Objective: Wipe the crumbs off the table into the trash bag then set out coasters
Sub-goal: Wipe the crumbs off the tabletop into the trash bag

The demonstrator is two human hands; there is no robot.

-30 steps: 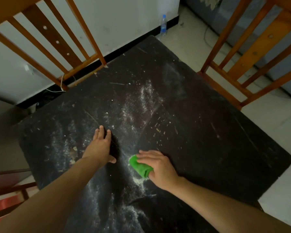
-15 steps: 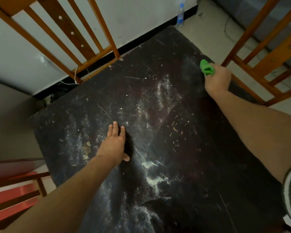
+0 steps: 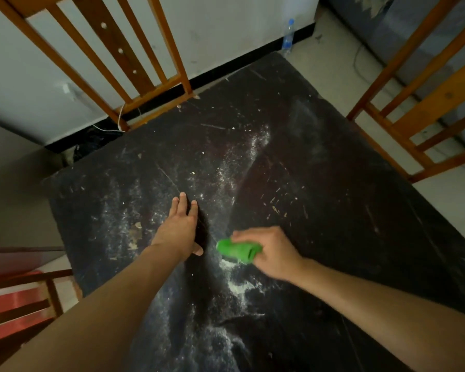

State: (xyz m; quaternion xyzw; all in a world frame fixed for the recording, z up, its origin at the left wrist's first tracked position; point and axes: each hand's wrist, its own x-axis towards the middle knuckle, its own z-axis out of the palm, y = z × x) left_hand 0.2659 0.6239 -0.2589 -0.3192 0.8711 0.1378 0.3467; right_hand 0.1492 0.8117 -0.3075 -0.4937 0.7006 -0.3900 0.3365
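A large square table with a matte black, scratched top (image 3: 320, 210) fills most of the view, one corner pointing to 12 o'clock. Its surface is rough-looking and dusted with white powdery crumbs (image 3: 236, 287), thickest in a smeared streak running from the centre down to 6 o'clock, with pale flecks scattered toward 2 o'clock.

Two slatted wooden chairs in orange-brown stand at the table's far edges: one chair back (image 3: 124, 57) at 11 o'clock, another chair (image 3: 424, 103) at 2 o'clock. A red-seated chair (image 3: 16, 304) shows at 8 o'clock. A small clear plastic bottle with a blue cap (image 3: 288, 38) stands on the pale floor by the wall at 1 o'clock.

The left hand (image 3: 179, 232) lies flat on the tabletop near the centre, fingers straight and pressed together, thumb tucked toward 5 o'clock.

The right hand (image 3: 274, 253) sits just beside it at 3 o'clock of the left, curled around a bright green, soft folded cloth (image 3: 238, 251). The cloth sticks out from the fingers toward 9 o'clock, its lower edge at the heaped white crumbs; the fingertips wrap over its top, the thumb is hidden.
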